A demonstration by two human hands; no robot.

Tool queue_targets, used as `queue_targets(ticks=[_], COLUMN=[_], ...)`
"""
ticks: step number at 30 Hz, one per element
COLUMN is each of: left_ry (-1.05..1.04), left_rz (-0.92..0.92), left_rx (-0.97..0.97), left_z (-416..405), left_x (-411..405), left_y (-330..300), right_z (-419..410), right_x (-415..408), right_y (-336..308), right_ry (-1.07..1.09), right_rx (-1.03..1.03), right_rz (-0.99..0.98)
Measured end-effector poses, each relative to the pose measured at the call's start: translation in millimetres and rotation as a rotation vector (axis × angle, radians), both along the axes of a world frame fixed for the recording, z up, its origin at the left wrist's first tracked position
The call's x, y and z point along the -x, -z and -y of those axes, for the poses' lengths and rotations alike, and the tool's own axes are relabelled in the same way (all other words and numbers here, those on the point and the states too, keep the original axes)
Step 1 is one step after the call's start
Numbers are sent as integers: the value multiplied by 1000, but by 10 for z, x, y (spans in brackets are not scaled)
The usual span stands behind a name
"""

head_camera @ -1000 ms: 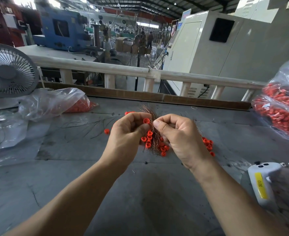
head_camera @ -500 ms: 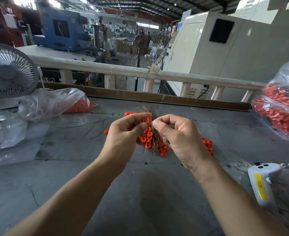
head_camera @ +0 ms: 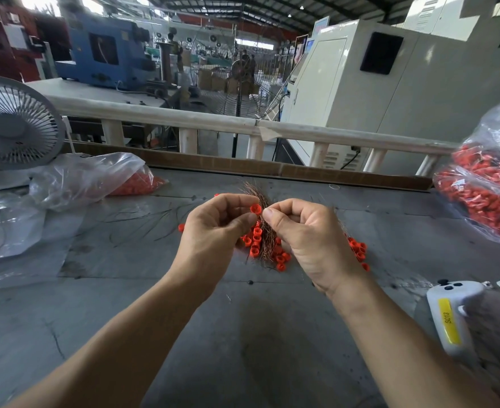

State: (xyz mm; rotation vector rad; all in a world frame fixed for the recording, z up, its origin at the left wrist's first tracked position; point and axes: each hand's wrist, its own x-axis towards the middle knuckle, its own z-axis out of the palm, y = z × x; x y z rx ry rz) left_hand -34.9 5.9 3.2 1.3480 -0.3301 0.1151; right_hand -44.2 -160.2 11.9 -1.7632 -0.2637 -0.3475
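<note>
Red cap (head_camera: 254,208): pinched between thumb and forefinger of left hand, raised above grey table (head_camera: 243,343), mid-scene; same spot as 1.0 s ago
Change: both hands hold their earlier pose, no shift noted; loose caps and bags lie as before
Fan (head_camera: 15,125): far left, grille faces the bench
Left bag (head_camera: 90,178): clear plastic, slumped, red caps in its right end
Left hand (head_camera: 213,231): fingers curled, grasping the cap at the tips
Copper strands (head_camera: 268,241): thin bundle on the table behind the hands
Loose caps (head_camera: 281,265): scattered around the strands
Right hand (head_camera: 307,237): fingers curled, thumb against forefinger just beside the cap; cannot tell whether a strand is pinched
Controller (head_camera: 454,290): white, lower right, on the table
Yellow sticker (head_camera: 448,318): on the controller, reads "S013"
Right bag (head_camera: 484,187): clear, full of red caps, no writing legible
</note>
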Motion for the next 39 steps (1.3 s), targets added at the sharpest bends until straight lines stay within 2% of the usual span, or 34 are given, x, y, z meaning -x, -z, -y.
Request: queue_targets(ticks=[13,25,31,39], left_ry=[45,85,106,138], left_rz=[-133,-193,-201,-233], left_rx=[125,139,180,206], left_z=[-35,-66,-71,-64], left_x=[-18,-37,-29,-19], left_y=[-12,-36,-36,-39], right_z=[5,-35,-80,-3], right_x=[10,77,122,47], right_y=[-22,-66,-103,-26], right_ry=[8,-21,-99,-91], right_rx=[-5,10,-104,79], right_rz=[8,-128,-177,-220])
